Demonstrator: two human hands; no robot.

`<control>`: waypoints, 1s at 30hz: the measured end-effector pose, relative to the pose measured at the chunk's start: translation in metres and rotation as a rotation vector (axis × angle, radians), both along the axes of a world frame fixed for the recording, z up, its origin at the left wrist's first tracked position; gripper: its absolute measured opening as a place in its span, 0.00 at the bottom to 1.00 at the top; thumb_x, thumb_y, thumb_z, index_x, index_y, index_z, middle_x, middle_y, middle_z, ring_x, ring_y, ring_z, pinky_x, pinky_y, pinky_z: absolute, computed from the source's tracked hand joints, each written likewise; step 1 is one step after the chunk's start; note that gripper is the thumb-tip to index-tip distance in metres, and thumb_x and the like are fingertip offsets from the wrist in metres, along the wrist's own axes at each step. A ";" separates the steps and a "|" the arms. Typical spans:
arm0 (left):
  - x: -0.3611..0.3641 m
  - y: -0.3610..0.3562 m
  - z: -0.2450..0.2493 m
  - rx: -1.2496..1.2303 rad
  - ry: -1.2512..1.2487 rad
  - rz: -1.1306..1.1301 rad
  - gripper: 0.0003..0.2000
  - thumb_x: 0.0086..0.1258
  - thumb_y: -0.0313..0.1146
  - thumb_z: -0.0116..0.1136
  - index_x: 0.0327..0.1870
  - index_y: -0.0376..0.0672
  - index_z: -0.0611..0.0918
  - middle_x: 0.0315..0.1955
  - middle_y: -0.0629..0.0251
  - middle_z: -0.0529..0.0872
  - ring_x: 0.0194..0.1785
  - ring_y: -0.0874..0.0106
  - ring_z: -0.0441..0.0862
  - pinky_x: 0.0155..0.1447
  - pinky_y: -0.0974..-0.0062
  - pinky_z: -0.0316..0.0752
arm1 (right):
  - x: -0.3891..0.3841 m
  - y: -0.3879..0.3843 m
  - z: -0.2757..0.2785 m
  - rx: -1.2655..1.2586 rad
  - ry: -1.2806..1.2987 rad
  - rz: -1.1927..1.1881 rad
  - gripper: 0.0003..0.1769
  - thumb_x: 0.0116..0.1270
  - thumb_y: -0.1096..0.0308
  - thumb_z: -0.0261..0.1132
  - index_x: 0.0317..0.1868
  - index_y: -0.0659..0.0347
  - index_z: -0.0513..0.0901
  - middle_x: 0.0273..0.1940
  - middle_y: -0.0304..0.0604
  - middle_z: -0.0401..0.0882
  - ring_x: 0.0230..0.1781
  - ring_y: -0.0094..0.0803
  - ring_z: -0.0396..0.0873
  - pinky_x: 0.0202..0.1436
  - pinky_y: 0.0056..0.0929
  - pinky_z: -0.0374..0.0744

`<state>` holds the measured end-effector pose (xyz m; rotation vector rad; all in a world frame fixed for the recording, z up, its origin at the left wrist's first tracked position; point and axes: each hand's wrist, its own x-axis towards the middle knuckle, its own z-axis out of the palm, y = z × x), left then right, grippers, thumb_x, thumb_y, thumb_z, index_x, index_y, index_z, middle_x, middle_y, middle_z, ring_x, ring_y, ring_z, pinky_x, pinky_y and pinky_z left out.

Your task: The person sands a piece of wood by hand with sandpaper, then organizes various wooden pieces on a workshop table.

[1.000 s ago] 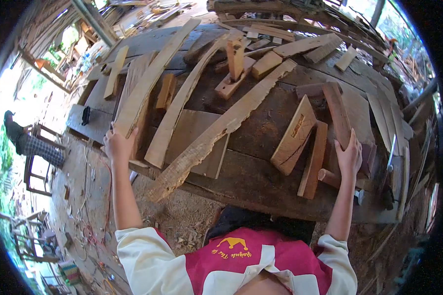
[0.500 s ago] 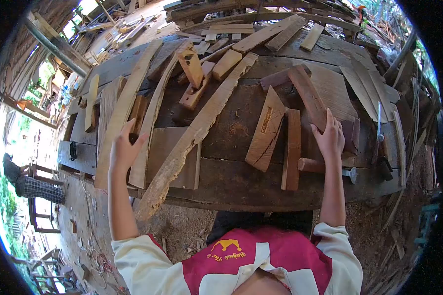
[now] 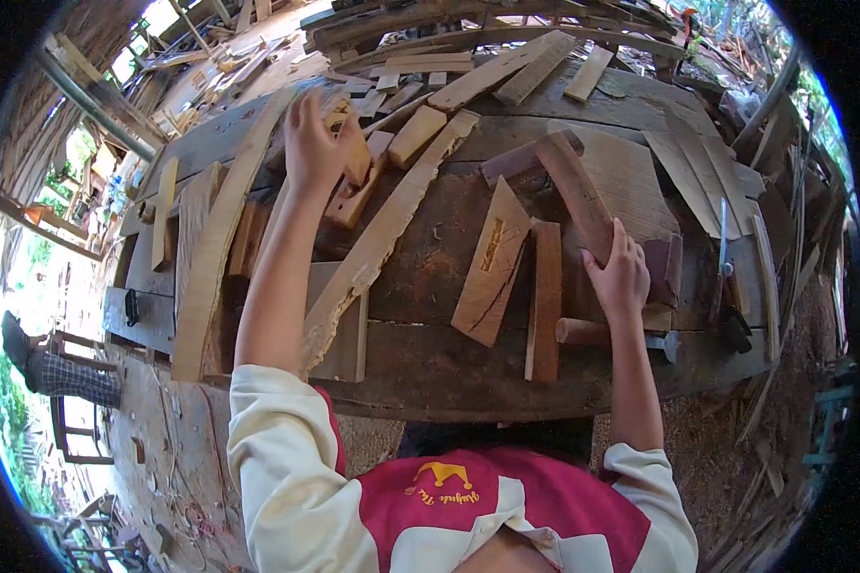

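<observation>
My left hand (image 3: 313,148) is raised over the back left of the table, fingers apart, beside an upright light block (image 3: 356,158) with dark marks. That block leans on a reddish piece with a hole (image 3: 358,191). My right hand (image 3: 623,272) has its thumb and fingers around the near end of a dark brown wooden bar (image 3: 575,186). Left of it lie a slotted, cracked wedge (image 3: 492,267) and a narrow upright-lying block (image 3: 545,301). A hammer with a wooden handle (image 3: 583,332) lies just below my right hand.
A long rough-edged strip (image 3: 382,244) crosses the table (image 3: 420,368) diagonally. Long planks (image 3: 229,229) lie at left. A saw-like tool (image 3: 721,258) and thin boards (image 3: 688,177) are at right. A person's legs in checked cloth (image 3: 76,374) show at far left.
My left hand has moved up and to the right, from the planks to beside the light block. My right hand stays at the brown bar's end. The view has shifted slightly.
</observation>
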<state>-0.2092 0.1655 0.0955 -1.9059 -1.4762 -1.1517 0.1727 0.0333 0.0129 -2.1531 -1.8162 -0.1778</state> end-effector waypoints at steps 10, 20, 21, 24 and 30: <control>0.041 0.077 -0.088 -0.581 0.300 0.048 0.23 0.58 0.39 0.60 0.50 0.30 0.72 0.53 0.43 0.71 0.60 0.50 0.66 0.62 0.60 0.65 | 0.004 0.003 -0.007 0.036 -0.113 0.033 0.38 0.57 0.52 0.65 0.62 0.63 0.62 0.46 0.48 0.74 0.47 0.39 0.75 0.41 0.31 0.81; 0.052 0.083 -0.085 -0.643 0.073 0.092 0.21 0.58 0.41 0.59 0.43 0.31 0.74 0.45 0.46 0.78 0.50 0.54 0.76 0.51 0.61 0.72 | 0.005 0.003 -0.012 0.051 -0.116 0.033 0.38 0.56 0.51 0.66 0.61 0.63 0.63 0.45 0.46 0.75 0.46 0.37 0.75 0.37 0.29 0.82; 0.057 0.076 -0.069 -0.676 -0.076 0.056 0.20 0.58 0.42 0.59 0.40 0.32 0.76 0.40 0.47 0.81 0.45 0.55 0.79 0.48 0.63 0.74 | 0.005 0.003 -0.012 0.050 -0.110 0.024 0.38 0.56 0.51 0.66 0.61 0.63 0.63 0.45 0.46 0.75 0.46 0.37 0.75 0.37 0.29 0.82; 0.060 0.061 -0.016 -0.768 -0.205 0.011 0.19 0.58 0.45 0.60 0.36 0.34 0.79 0.31 0.49 0.83 0.38 0.58 0.82 0.43 0.65 0.74 | 0.005 0.003 -0.011 0.067 -0.101 0.012 0.37 0.55 0.52 0.66 0.60 0.63 0.64 0.44 0.45 0.75 0.45 0.37 0.76 0.38 0.29 0.81; 0.057 0.022 0.060 -0.547 -0.125 -0.184 0.22 0.59 0.49 0.60 0.44 0.38 0.80 0.30 0.56 0.84 0.39 0.68 0.82 0.43 0.70 0.74 | 0.006 0.003 -0.012 0.071 -0.064 -0.001 0.35 0.55 0.53 0.66 0.59 0.61 0.65 0.44 0.46 0.76 0.45 0.37 0.76 0.39 0.31 0.81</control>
